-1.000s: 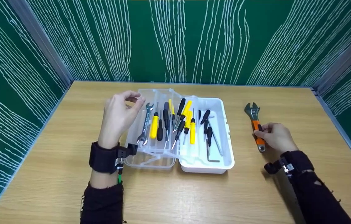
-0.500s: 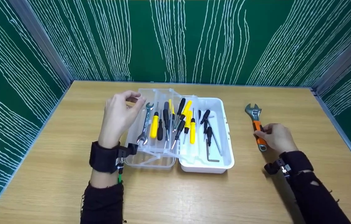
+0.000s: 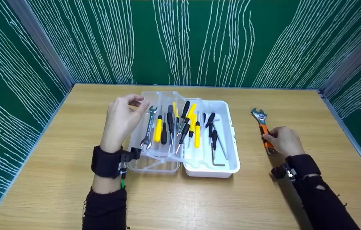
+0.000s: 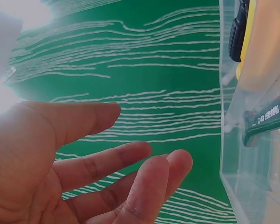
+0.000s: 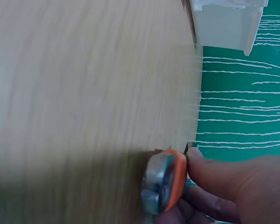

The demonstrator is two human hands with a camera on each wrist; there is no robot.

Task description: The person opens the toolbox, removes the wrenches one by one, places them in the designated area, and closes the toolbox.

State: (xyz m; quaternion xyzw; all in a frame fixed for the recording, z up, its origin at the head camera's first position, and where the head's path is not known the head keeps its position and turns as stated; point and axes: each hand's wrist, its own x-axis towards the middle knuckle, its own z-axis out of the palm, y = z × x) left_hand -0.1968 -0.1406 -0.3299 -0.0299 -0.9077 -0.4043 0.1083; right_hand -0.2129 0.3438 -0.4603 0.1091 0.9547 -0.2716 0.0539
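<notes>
In the head view, my right hand (image 3: 285, 140) pinches the orange and black handle of an adjustable wrench (image 3: 264, 130), whose metal head points away from me. The handle's end (image 5: 158, 184) faces the camera in the right wrist view. My left hand (image 3: 121, 119) is beside the left edge of an opened toolbox, fingers loosely bent and holding nothing. Its clear tray (image 3: 137, 137) bears a double open-ended wrench (image 3: 149, 129) and several yellow and black screwdrivers (image 3: 158, 129). The white box (image 3: 231, 156) on its right holds black-handled tools and a hex key (image 3: 218, 164).
The toolbox stands on a wooden table (image 3: 174, 204), left of the adjustable wrench. A clear lid (image 3: 154, 169) lies under the tray. Green panels with white wavy lines (image 3: 196, 44) enclose the back and sides. Both wrists wear black camera straps (image 3: 106, 161).
The adjustable wrench has turned slightly in my right hand, its head shifting a little toward me. The left hand and the toolbox look the same.
</notes>
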